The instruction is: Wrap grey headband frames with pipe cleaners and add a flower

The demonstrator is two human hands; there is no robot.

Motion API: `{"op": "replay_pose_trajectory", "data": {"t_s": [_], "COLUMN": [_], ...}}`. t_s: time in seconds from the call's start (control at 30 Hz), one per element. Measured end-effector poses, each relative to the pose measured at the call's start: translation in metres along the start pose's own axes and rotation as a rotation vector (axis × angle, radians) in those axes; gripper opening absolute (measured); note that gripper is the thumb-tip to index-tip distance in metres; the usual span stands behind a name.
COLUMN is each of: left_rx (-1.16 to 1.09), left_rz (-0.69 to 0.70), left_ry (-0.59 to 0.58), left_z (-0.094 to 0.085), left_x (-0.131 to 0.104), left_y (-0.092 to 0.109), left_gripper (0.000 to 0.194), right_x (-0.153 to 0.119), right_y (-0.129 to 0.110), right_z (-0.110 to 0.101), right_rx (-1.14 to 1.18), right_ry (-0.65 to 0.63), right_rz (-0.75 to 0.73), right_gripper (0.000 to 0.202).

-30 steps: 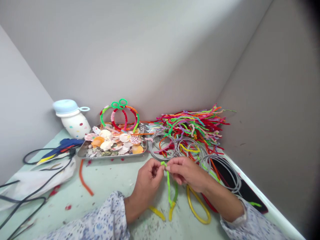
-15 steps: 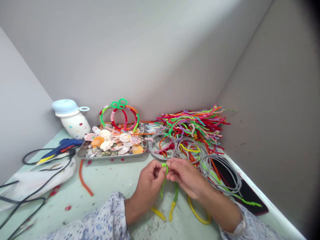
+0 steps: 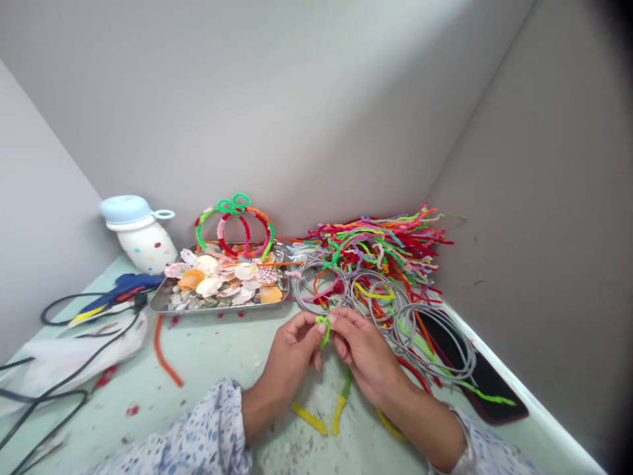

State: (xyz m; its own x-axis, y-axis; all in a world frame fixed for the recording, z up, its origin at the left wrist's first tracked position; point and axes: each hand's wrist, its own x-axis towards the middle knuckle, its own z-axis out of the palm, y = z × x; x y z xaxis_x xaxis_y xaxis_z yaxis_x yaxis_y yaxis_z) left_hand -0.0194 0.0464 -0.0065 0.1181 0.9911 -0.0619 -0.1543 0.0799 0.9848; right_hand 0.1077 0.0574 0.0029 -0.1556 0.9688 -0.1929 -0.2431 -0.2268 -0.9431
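Note:
A bright green pipe cleaner is pinched between both my hands above the table. My left hand grips it from the left, thumb against index finger. From the right, my right hand pinches its other side. The piece is bent into a small curl; part of it is hidden by my fingers. Below my hands lie a yellow pipe cleaner piece and a yellow-and-green one. A yellow curve and a red curve show partly beside my right forearm.
A metal tray holds seashells, with wrapped multicoloured rings on top. Behind my right hand are grey wire coils and a pile of pipe cleaners. At left stand a white bottle, blue-handled pliers and black cables.
My fingers have shifted on the green pipe cleaner, and its hanging tail no longer shows below them. My right forearm has moved left, and the red curve now shows beside it.

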Motion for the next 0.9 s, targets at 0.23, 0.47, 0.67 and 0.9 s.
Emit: {"op": "replay_pose_trajectory", "data": {"t_s": [0.23, 0.47, 0.67, 0.9], "left_rx": [-0.018, -0.007, -0.039, -0.128], "left_rz": [-0.017, -0.007, -0.022, -0.058], "left_ry": [-0.026, -0.020, -0.057, -0.113], "left_z": [0.000, -0.005, -0.006, -0.007], "left_x": [0.000, 0.003, 0.004, 0.005], "left_y": [0.000, 0.002, 0.002, 0.002], "left_gripper": [0.022, 0.021, 0.023, 0.020], "right_x": [0.003, 0.008, 0.015, 0.022], "right_y": [0.006, -0.004, -0.006, -0.014], "right_z": [-0.004, -0.015, -0.026, -0.034], "right_rx": [-0.075, -0.269, -0.568, -0.742], "right_ry": [-0.005, -0.171, -0.240, -0.252], "right_rz": [-0.064, -0.221, -0.450, -0.694], "right_gripper": [0.017, 0.025, 0.020, 0.015]}}
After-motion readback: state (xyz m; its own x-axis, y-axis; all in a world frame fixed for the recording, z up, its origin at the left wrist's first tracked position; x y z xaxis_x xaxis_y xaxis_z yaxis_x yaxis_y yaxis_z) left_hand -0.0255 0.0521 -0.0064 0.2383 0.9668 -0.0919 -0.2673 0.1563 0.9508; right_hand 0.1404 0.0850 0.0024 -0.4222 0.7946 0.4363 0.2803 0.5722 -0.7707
